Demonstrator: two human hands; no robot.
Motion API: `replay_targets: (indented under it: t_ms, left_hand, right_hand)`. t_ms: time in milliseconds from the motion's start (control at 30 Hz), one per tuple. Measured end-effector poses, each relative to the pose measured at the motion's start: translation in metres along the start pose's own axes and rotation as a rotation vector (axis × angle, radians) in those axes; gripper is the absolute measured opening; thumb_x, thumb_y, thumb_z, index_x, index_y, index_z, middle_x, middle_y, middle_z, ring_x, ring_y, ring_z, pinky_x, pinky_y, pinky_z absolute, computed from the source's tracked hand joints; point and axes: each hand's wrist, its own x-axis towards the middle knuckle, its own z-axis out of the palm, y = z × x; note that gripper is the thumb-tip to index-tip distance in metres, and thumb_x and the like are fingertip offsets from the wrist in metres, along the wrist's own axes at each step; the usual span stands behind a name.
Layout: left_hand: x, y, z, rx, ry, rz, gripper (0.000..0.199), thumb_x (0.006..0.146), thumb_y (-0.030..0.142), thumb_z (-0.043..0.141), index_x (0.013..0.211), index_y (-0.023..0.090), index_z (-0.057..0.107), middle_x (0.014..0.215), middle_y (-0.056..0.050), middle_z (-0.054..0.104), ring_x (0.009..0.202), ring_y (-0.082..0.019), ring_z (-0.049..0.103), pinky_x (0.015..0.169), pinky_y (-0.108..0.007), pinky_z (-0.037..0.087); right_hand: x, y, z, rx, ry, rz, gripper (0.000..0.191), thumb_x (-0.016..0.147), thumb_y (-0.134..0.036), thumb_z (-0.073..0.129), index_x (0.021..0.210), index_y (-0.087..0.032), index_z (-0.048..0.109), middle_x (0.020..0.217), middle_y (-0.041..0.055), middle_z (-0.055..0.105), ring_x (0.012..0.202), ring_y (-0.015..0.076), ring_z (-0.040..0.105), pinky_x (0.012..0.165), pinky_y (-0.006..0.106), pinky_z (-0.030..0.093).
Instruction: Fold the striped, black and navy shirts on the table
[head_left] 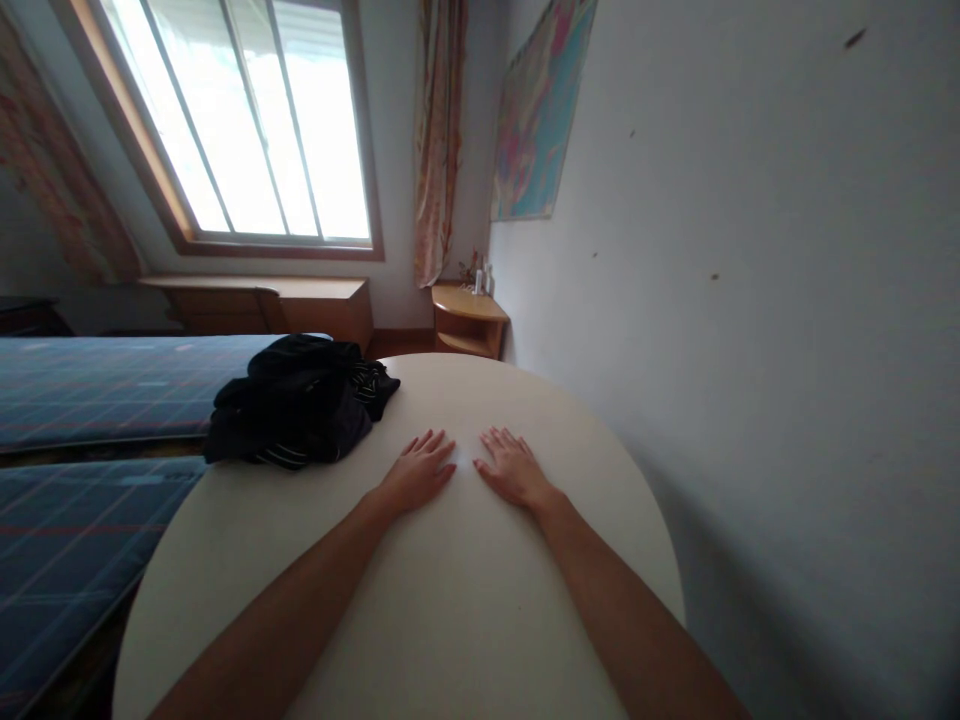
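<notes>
My left hand (418, 472) lies palm down on the round white table (465, 600), its fingers spread and nothing in it. Just to its right, with a small gap between the two, my right hand (511, 468) also rests flat on the tabletop, fingers apart and holding nothing. A crumpled heap of black clothing (300, 405) with some thin white stripes sits at the table's back left edge, nearest to my left hand but not touching it.
Two blue plaid mattresses (112, 390) lie left of the table. A wall (787, 350) runs close along the right. Behind stand a wooden corner shelf (469, 302) with small items and a low desk (322, 290) under the window.
</notes>
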Motion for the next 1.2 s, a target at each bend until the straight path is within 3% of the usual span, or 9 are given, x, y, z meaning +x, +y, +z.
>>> replay_targets:
  t_ms: [267,433,700,1200]
  left_hand:
    - [0.001,0.005,0.002,0.005,0.002,-0.015,0.052,0.099,0.041,0.039,0.147,0.021,0.044,0.160,-0.010,0.032,0.150,-0.026,0.022,0.121,-0.043,0.021]
    - [0.002,0.004,0.002,0.008,0.003,-0.009,0.051,0.100,0.041,0.039,0.146,0.021,0.044,0.160,-0.011,0.032,0.149,-0.027,0.022,0.121,-0.043,0.020]
    - [0.001,0.003,0.002,-0.003,0.013,0.014,0.050,0.100,0.040,0.038,0.146,0.020,0.044,0.159,-0.011,0.033,0.149,-0.029,0.023,0.120,-0.044,0.021]
    - [0.004,-0.001,0.009,-0.017,0.034,0.005,0.049,0.099,0.038,0.043,0.144,0.021,0.047,0.159,-0.012,0.034,0.149,-0.029,0.024,0.120,-0.046,0.022]
  right_hand:
    - [0.008,-0.002,-0.002,-0.043,0.071,0.074,0.059,0.093,-0.050,0.044,0.149,-0.030,0.043,0.160,0.0082,0.032,0.146,0.0278,0.026,0.118,0.050,0.012]
    - [0.011,0.000,0.002,-0.027,0.145,0.223,0.065,0.094,-0.050,0.039,0.151,-0.018,0.039,0.160,0.0133,0.031,0.147,0.0296,0.023,0.119,0.050,0.012]
    - [0.000,0.009,-0.002,-0.003,0.025,0.141,0.074,0.095,-0.059,0.035,0.154,-0.016,0.032,0.163,0.0123,0.022,0.151,0.0296,0.013,0.120,0.050,0.007]
    - [0.003,0.010,0.001,-0.021,0.032,0.150,0.073,0.096,-0.059,0.034,0.155,-0.016,0.031,0.163,0.0119,0.022,0.151,0.0293,0.013,0.120,0.049,0.007]
